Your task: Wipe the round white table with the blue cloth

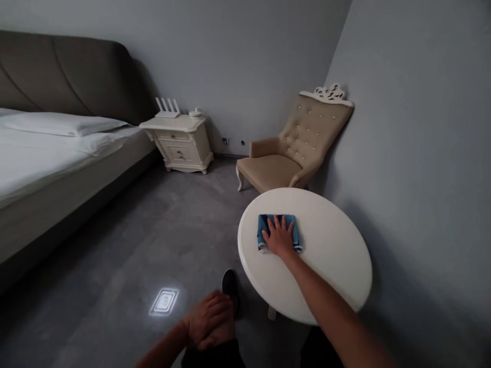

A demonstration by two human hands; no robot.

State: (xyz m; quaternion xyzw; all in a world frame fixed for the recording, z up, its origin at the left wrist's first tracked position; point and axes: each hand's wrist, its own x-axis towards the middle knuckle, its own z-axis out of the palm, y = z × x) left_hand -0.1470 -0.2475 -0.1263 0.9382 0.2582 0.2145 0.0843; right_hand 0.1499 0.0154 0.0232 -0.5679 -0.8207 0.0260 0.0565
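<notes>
My right hand (279,237) lies flat, fingers spread, on top of a folded blue cloth (263,223) with dark and white parts. The cloth rests on the left part of a round white table (333,240), and the palm covers its middle. Lower down, my left hand (210,312) is draped over my bent knee, with its fingers laid across the bare skin and nothing seen in it.
Behind the table stands a tan tufted armchair (272,171). A white nightstand (180,148) carries a router (168,110) and a small white object (195,113). The bed (57,158) runs along the left, and a grey wall (422,153) rises close on the right.
</notes>
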